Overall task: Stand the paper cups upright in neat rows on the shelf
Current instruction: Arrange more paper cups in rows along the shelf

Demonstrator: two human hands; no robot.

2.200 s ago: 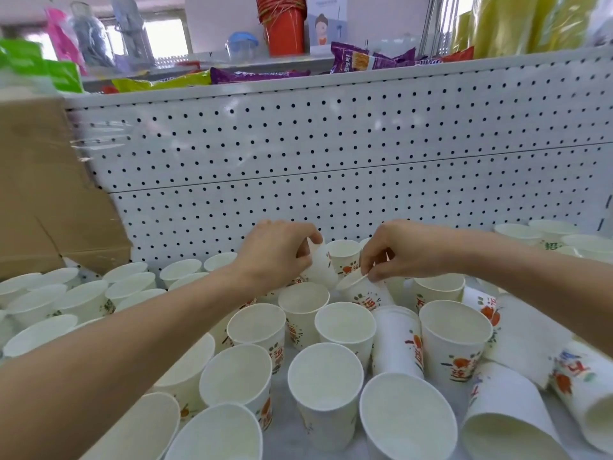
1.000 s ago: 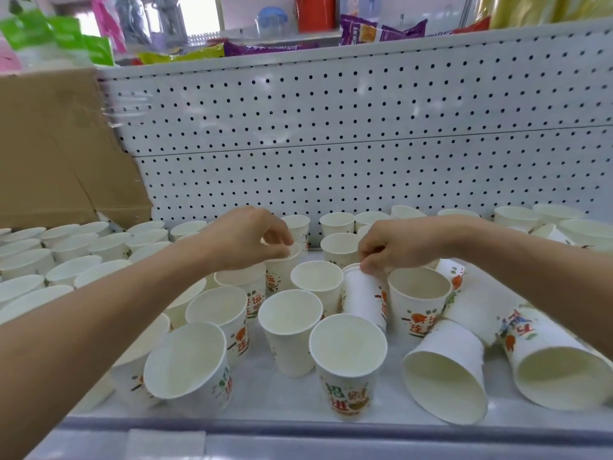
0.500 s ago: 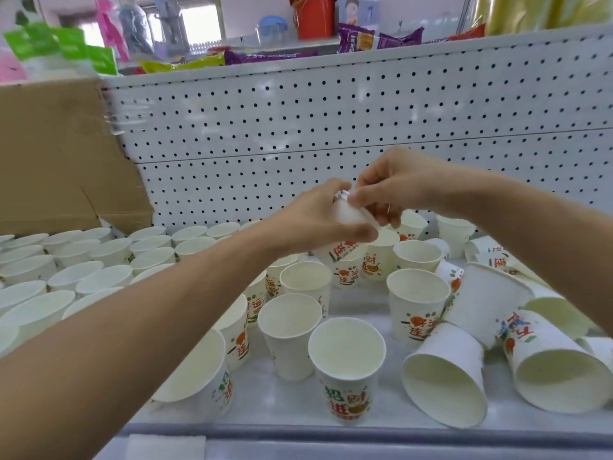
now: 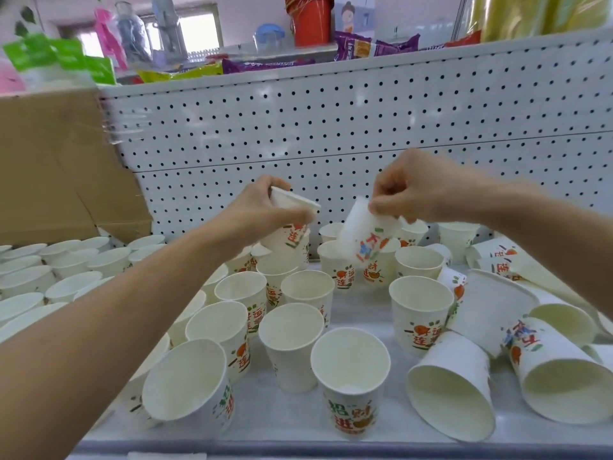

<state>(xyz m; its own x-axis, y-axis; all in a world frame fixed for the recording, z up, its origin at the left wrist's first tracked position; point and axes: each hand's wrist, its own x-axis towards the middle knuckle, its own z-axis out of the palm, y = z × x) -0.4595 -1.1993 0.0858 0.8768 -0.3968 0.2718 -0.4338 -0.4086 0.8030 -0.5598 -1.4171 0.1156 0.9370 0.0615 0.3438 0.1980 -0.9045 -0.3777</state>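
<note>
Hands, joined on one nested pair half a second ago, are now apart. Left hand (image 4: 262, 210) grips first cup (image 4: 287, 237); right hand (image 4: 409, 190) pinches second cup (image 4: 361, 237), tilted. Both are above the far rows of the shelf (image 4: 361, 307). Judged: each can now stand singly.

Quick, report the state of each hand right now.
Left hand: grip closed round a printed cup near its rim, held in the air.
Right hand: fingers pinch a tilted cup, held in the air.
</note>
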